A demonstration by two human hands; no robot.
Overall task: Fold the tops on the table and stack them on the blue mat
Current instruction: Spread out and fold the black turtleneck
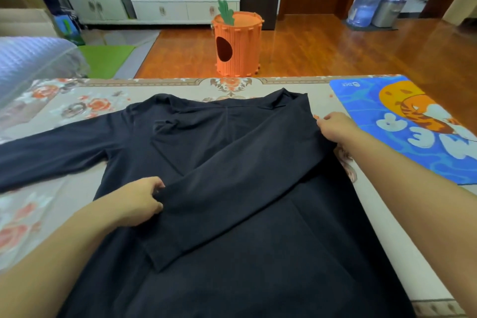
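You have one dark long-sleeved top (245, 214) spread flat on the worktop (167, 85), which is covered by a floral cloth. The top's collar points away from you, toward the far edge of the worktop, and its hem runs off the near edge of the view.

One sleeve (232, 181) is folded in over the body of the top and lies across it on a slant, from the shoulder beside the blue mat (361, 103) down to a cuff near your left forearm. The other sleeve (51, 147) lies stretched straight out from the top, on the side away from the mat.

Your left hand (139, 204) has its fingers curled round a pinch of the folded sleeve, about midway along its edge. Your right hand (335, 128) is at the top's shoulder fold, fingers bent and pinching the fabric edge there, with its wrist just beside the mat.

The blue mat, printed with an orange cartoon figure and pale letters, lies on the worktop just beside the top, close to it but not overlapped by it. No garment lies on the mat.

Beyond the worktop, past the top's collar, an orange carrot-shaped bin (237, 44) stands on the wooden floor.
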